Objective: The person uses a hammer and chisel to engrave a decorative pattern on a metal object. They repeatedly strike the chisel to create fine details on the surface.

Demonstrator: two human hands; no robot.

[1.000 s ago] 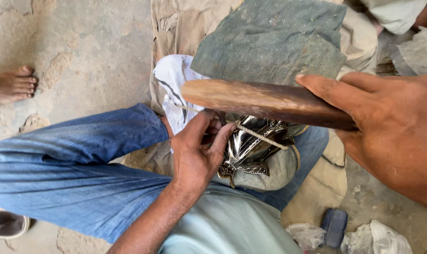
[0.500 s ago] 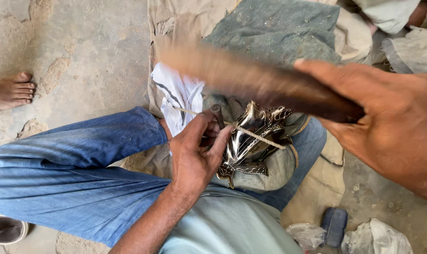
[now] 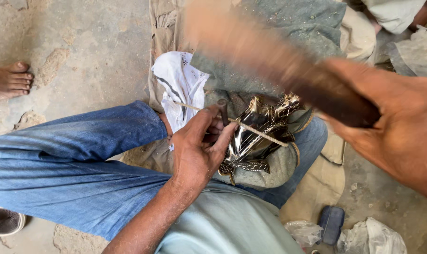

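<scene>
My right hand [image 3: 401, 141] grips a brown wooden mallet [image 3: 279, 66], raised and blurred over a grey stone slab [image 3: 312, 19]. My left hand [image 3: 199, 150] pinches a small dark metal punch [image 3: 223, 110], its tip against a shiny embossed metal piece [image 3: 260, 129]. That piece rests on a grey padded cushion [image 3: 274, 164] on my lap, and a thin cord [image 3: 255, 131] runs across it. A white patterned cloth [image 3: 180, 84] lies just behind my left hand.
My legs in blue jeans [image 3: 72, 160] stretch to the left over a rough concrete floor [image 3: 82, 37]. Another person's bare foot [image 3: 9, 80] shows at the left edge. A sandal [image 3: 2, 221], a small dark blue case [image 3: 332, 223] and crumpled plastic [image 3: 373, 237] lie nearby.
The mallet has swung up and away from the metal piece, its head now higher and farther off. My left hand has stayed on the punch.
</scene>
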